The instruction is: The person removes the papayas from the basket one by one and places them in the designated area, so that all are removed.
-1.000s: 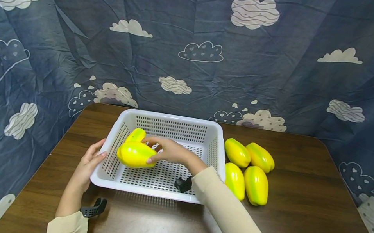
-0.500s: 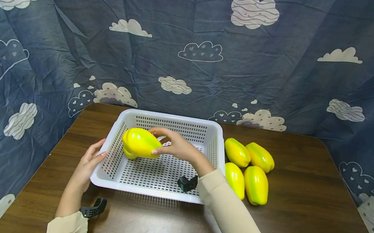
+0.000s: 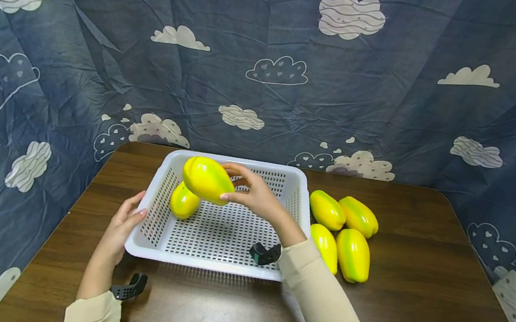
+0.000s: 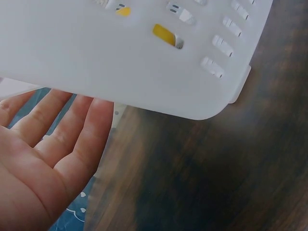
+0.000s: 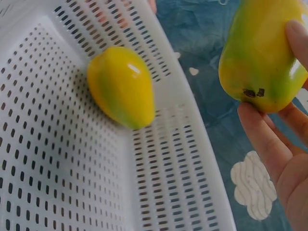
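Note:
In the head view, my right hand (image 3: 253,196) holds a glossy yellow-green papaya (image 3: 208,179) by one end, tilted above the white plastic basket (image 3: 224,268). The right wrist view shows fingertips against the dark-marked end of the held papaya (image 5: 262,57) and the thumb on its side. A second papaya (image 3: 184,201) lies inside the basket by its left wall, partly overlapped by the raised one. My left hand (image 3: 121,227) holds the basket's left rim, thumb and fingertips at the edge. In the left wrist view, the left fingertips (image 4: 102,108) pass behind the rim.
Several papayas (image 3: 353,255) stand grouped on the brown wooden table (image 3: 422,291), right of the basket. A dark blue cloth (image 3: 274,109) with cloud prints hangs behind the table. Each wrist wears a black strap (image 3: 129,286).
My right hand has lifted the papaya up and to the right, uncovering more of the papaya in the basket. The left hand and the basket stay in place.

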Tool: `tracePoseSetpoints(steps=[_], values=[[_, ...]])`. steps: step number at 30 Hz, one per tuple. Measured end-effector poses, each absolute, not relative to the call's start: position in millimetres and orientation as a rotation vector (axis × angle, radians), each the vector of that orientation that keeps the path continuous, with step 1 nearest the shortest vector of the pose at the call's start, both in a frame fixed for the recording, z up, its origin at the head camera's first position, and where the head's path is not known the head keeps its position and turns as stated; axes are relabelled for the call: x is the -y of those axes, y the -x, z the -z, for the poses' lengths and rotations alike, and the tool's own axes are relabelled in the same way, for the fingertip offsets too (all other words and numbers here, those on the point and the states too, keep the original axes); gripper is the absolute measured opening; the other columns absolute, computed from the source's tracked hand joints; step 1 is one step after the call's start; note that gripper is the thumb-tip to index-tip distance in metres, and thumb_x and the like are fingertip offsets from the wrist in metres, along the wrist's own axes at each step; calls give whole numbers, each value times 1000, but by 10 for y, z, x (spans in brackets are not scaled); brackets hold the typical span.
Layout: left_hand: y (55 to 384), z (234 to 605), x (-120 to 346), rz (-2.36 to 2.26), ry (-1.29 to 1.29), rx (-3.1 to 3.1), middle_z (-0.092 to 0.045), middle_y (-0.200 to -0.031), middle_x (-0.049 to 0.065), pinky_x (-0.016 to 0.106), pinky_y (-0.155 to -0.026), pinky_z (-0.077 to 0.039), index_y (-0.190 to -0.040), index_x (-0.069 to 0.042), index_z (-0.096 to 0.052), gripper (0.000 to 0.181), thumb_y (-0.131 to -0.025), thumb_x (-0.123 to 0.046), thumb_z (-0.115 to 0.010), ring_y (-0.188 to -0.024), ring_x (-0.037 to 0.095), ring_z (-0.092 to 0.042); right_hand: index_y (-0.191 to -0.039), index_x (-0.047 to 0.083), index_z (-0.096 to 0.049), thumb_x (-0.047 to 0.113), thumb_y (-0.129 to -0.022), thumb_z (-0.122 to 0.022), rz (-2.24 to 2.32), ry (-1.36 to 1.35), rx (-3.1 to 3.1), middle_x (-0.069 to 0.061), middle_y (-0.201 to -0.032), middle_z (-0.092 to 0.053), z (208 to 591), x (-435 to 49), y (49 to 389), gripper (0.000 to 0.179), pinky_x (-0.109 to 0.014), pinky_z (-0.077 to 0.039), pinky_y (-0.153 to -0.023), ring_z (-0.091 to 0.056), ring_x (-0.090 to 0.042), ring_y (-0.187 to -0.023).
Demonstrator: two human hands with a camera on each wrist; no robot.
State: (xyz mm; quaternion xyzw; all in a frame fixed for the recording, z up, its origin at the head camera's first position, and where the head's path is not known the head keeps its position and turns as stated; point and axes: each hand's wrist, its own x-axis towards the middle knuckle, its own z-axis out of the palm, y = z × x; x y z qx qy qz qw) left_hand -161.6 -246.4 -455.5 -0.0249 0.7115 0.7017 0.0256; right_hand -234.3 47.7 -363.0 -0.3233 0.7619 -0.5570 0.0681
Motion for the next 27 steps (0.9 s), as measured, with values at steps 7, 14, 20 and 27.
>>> tracePoseSetpoints(steps=[7, 14, 20, 27], values=[[1623, 4566, 2466, -2185, 70, -2189, -35, -131, 23, 31, -73, -49, -142, -12, -21, 53, -95, -24, -43, -95, 17, -55, -130, 3, -42, 3, -78, -68, 1804, 916, -2308, -15, -122, -49, 3585, -568, 2318, 58, -34, -47, -79, -52, -30, -99], [1628, 4572, 2469, -2178, 73, -2200, -35, -131, 23, 29, -73, -49, -142, -13, -21, 52, -96, -23, -43, -93, 14, -56, -131, 4, -41, 0, -78, -67, 1930, 843, -2289, -14, -123, -46, 3545, -675, 2279, 59, -33, -49, -77, -50, -32, -98], [1628, 4569, 2468, -2177, 76, -2200, -35, -131, 23, 30, -72, -49, -142, -13, -21, 52, -96, -23, -43, -93, 15, -56, -130, 5, -41, 0, -78, -66, 1997, 814, -2307, -16, -120, -46, 3517, -794, 2248, 58, -36, -49, -76, -50, -34, -99], [1624, 4565, 2473, -2175, 73, -2200, -34, -133, 24, 30, -72, -49, -142, -12, -21, 52, -96, -23, -43, -93, 15, -56, -130, 7, -42, 6, -79, -68, 2013, 752, -2398, -14, -119, -47, 3478, -934, 2197, 57, -36, -49, -76, -50, -33, -97]])
